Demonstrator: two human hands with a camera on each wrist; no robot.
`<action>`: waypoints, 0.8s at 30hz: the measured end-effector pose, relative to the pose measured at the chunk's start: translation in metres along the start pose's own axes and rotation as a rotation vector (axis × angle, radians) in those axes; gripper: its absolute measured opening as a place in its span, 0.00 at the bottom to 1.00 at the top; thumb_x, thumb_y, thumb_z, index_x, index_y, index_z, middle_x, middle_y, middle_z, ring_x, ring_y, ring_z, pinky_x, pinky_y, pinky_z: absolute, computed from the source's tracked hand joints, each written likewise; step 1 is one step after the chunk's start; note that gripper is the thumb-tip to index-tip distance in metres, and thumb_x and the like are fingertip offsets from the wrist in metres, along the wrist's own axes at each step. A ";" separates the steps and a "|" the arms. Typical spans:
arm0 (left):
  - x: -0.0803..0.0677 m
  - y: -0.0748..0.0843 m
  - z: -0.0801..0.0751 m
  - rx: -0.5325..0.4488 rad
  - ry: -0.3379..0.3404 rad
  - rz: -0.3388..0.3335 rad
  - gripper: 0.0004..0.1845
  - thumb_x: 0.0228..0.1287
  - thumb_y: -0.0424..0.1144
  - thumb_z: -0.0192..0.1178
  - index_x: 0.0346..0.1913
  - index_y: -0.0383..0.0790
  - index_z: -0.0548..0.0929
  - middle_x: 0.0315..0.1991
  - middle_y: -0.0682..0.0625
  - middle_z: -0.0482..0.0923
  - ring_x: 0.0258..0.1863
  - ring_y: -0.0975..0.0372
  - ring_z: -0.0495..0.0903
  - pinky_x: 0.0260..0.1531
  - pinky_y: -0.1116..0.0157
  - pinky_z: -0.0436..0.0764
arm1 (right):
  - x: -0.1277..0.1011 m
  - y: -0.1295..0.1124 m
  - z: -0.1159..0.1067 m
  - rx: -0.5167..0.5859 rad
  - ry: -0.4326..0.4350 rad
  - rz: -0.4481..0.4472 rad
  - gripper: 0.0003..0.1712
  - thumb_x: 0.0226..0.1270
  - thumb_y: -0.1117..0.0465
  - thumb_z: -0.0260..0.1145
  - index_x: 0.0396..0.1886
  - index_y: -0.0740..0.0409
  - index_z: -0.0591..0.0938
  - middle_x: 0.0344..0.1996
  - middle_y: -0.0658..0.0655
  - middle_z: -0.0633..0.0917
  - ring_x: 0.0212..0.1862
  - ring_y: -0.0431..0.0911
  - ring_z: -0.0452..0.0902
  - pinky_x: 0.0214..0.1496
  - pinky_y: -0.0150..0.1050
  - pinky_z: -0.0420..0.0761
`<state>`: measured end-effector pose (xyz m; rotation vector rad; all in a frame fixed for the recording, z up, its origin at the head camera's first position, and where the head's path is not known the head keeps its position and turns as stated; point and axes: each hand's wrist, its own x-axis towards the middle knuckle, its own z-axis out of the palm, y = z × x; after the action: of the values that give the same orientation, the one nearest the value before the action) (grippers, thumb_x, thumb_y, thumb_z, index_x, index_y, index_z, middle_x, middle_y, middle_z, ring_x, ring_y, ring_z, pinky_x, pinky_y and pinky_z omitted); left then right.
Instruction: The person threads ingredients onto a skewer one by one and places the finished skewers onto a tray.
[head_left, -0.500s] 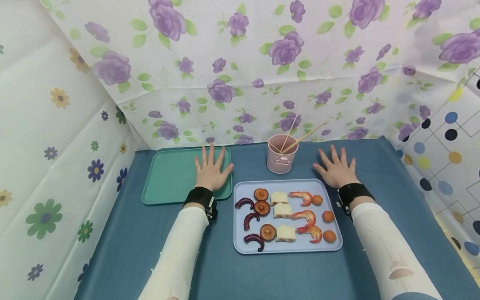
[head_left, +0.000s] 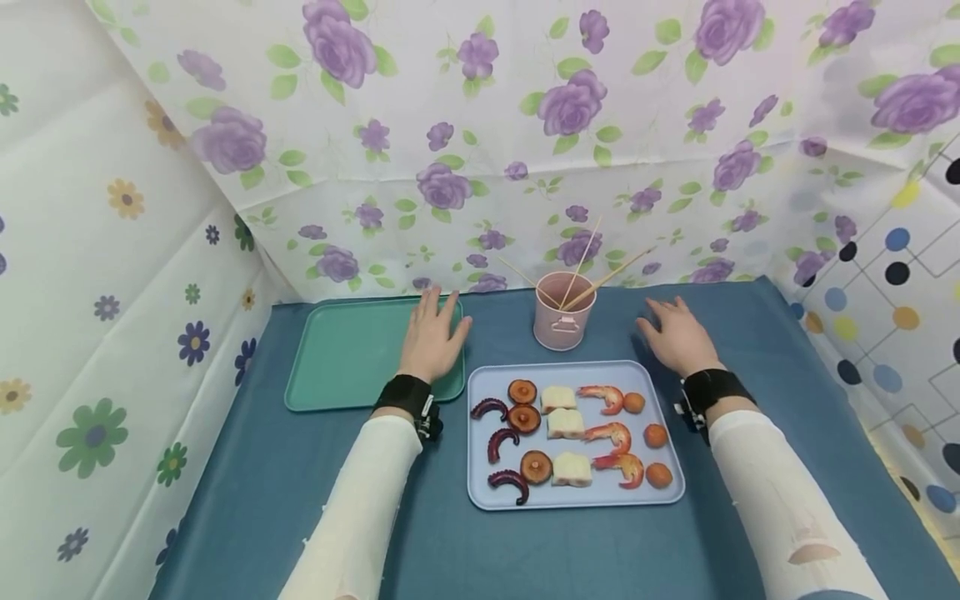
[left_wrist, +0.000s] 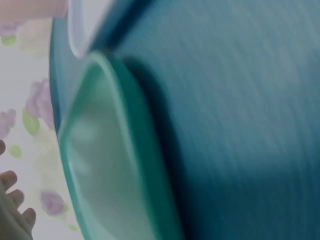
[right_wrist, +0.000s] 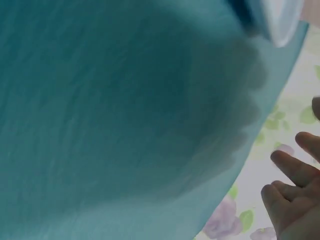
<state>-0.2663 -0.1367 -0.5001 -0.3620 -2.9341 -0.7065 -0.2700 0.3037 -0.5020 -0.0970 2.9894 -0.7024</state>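
Sticks [head_left: 618, 272] lean in the cup [head_left: 558, 332] behind the food tray [head_left: 487, 382]. Loose-fingered and empty, our left hand [head_left: 432, 340] hangs over the green tray [head_left: 348, 354], our right hand [head_left: 681, 340] beside the cup; we should reach without knocking it.

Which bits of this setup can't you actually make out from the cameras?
Head view: the lower ends of the thin sticks, hidden by the wall of the pink bucket.
Head view: part of the green tray, covered by the left hand.
Left wrist view: the rest of that hand, cut off by the left edge.
Right wrist view: part of the right hand, cut off by the right edge.
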 end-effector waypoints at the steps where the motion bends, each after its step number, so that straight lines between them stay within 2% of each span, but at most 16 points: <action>1: 0.001 0.004 0.000 -0.018 0.027 0.006 0.34 0.89 0.56 0.43 0.86 0.43 0.59 0.85 0.36 0.49 0.85 0.44 0.47 0.81 0.45 0.49 | -0.001 -0.003 -0.001 0.024 0.030 0.007 0.36 0.89 0.45 0.54 0.84 0.60 0.65 0.76 0.75 0.68 0.80 0.70 0.55 0.71 0.73 0.62; 4: 0.004 0.020 -0.001 -0.099 0.100 0.006 0.30 0.89 0.51 0.46 0.82 0.40 0.66 0.80 0.36 0.61 0.78 0.43 0.63 0.75 0.44 0.63 | -0.002 -0.013 -0.006 0.119 0.127 0.026 0.30 0.88 0.47 0.54 0.79 0.59 0.74 0.69 0.70 0.78 0.67 0.68 0.75 0.61 0.68 0.75; 6: 0.005 0.031 -0.001 -0.175 0.129 -0.007 0.27 0.89 0.49 0.47 0.80 0.39 0.69 0.76 0.36 0.67 0.72 0.43 0.71 0.69 0.45 0.70 | -0.003 -0.021 -0.008 0.187 0.179 0.030 0.28 0.88 0.47 0.54 0.75 0.58 0.78 0.64 0.69 0.82 0.59 0.65 0.81 0.56 0.64 0.78; 9: 0.007 0.048 0.000 -0.320 0.137 -0.058 0.25 0.89 0.46 0.48 0.79 0.39 0.72 0.70 0.37 0.74 0.64 0.45 0.78 0.62 0.46 0.75 | -0.004 -0.031 -0.011 0.296 0.226 0.036 0.28 0.88 0.44 0.54 0.72 0.57 0.81 0.59 0.66 0.86 0.59 0.62 0.82 0.58 0.61 0.78; 13: 0.012 0.066 0.002 -0.471 0.140 -0.141 0.23 0.89 0.46 0.47 0.76 0.39 0.76 0.64 0.38 0.79 0.61 0.47 0.80 0.60 0.49 0.76 | -0.004 -0.046 -0.014 0.420 0.232 0.050 0.31 0.86 0.40 0.54 0.68 0.58 0.82 0.53 0.64 0.88 0.58 0.59 0.82 0.59 0.58 0.78; 16: 0.017 0.076 0.003 -0.530 0.127 -0.172 0.22 0.89 0.46 0.47 0.73 0.39 0.78 0.62 0.39 0.82 0.61 0.48 0.81 0.61 0.50 0.77 | -0.003 -0.058 -0.016 0.473 0.229 0.069 0.30 0.86 0.40 0.54 0.66 0.59 0.82 0.51 0.64 0.88 0.57 0.58 0.84 0.59 0.56 0.79; 20: 0.021 0.088 0.004 -0.602 0.080 -0.217 0.23 0.89 0.47 0.47 0.74 0.41 0.77 0.63 0.40 0.82 0.60 0.48 0.82 0.60 0.50 0.77 | -0.002 -0.067 -0.017 0.521 0.230 0.087 0.29 0.86 0.41 0.54 0.65 0.60 0.82 0.51 0.64 0.88 0.57 0.58 0.84 0.61 0.56 0.79; 24: 0.025 0.099 0.007 -0.665 0.053 -0.264 0.24 0.89 0.47 0.47 0.77 0.41 0.74 0.64 0.39 0.81 0.60 0.48 0.81 0.60 0.49 0.77 | -0.002 -0.071 -0.018 0.561 0.227 0.076 0.33 0.84 0.37 0.54 0.66 0.59 0.81 0.52 0.65 0.87 0.58 0.58 0.84 0.64 0.56 0.78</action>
<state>-0.2655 -0.0428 -0.4591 0.0078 -2.6362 -1.6945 -0.2665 0.2480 -0.4543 0.1351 2.8376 -1.5949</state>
